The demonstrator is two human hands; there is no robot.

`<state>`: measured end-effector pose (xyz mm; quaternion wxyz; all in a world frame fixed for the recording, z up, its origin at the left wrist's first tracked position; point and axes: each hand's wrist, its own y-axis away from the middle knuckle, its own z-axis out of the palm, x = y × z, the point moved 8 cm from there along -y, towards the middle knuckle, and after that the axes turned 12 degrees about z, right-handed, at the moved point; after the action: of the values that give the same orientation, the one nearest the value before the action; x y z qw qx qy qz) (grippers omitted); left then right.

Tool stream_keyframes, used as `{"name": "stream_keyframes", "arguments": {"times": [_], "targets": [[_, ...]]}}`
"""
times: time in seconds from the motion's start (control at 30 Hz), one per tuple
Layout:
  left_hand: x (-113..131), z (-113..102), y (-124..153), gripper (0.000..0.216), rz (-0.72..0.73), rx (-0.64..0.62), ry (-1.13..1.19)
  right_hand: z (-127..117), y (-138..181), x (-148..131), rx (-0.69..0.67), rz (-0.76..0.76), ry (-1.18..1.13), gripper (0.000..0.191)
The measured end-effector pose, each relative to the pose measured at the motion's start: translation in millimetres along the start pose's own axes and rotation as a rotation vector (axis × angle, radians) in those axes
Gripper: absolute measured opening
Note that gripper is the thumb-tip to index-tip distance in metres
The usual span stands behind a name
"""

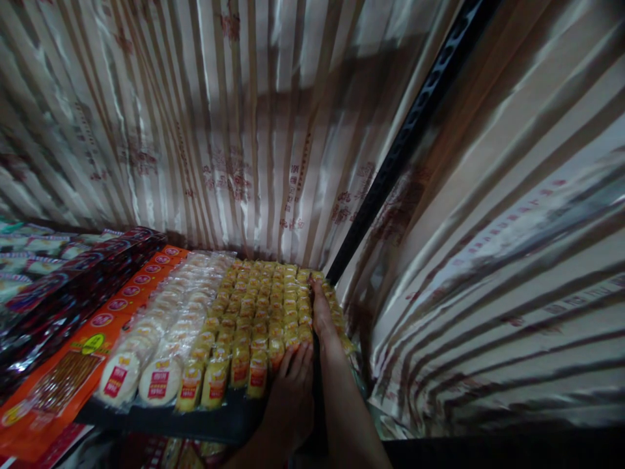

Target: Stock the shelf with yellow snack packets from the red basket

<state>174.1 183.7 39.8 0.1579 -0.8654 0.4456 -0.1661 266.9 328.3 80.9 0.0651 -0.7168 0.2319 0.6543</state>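
Observation:
Rows of small yellow-wrapped snack packs (263,312) with red labels stand close together on a dark shelf (205,417). My left hand (293,384) rests at the front right of these rows, its fingers stretched out and touching the nearest packs. Farther back, my right hand (321,303) reaches along the right side of the rows, against the packs by the rear corner. It looks stretched out and open, though dim light and its angle hide some fingers. Neither hand visibly grips a pack.
Left of the yellow packs are clear-wrapped round white crackers (160,378), orange bags of stick snacks (83,358) and dark shiny packages (63,306). A black slotted post (390,169) rises behind the right corner. Pleated printed sheeting (234,130) hangs behind and to the right.

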Motion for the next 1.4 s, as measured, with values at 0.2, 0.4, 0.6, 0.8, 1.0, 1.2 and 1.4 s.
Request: {"name": "stream_keyframes", "arguments": {"times": [0.2,0.4,0.6,0.8,1.0,1.2,1.4], "targets": [[0.5,-1.9,-0.7,0.063,0.014,0.008,-0.032,-1.1,-3.4,7.7,0.011,0.011,0.057,0.063],[1.5,-2.4,-1.0,0.064,0.013,0.002,-0.027,6.4,-1.9,13.5,-0.043,0.088,0.117,0.069],[0.3,-0.5,-1.0,0.063,-0.001,-0.01,-0.008,9.8,-3.7,19.4,-0.084,0.15,0.009,0.064],[0.5,-1.9,-1.5,0.065,-0.009,-0.021,0.006,16.3,-3.6,28.4,-0.156,0.254,-0.218,0.056],[1.2,-1.3,-1.9,0.063,0.006,-0.025,0.003,17.1,-8.1,31.6,-0.173,0.253,-0.175,0.058],[1.8,-4.5,-1.7,0.06,0.012,0.015,-0.011,-1.8,-16.4,23.5,0.022,0.046,0.146,0.058],[2.1,-5.8,-1.7,0.06,0.002,0.003,-0.028,-4.6,-18.2,19.5,0.039,0.004,0.235,0.062]]}}
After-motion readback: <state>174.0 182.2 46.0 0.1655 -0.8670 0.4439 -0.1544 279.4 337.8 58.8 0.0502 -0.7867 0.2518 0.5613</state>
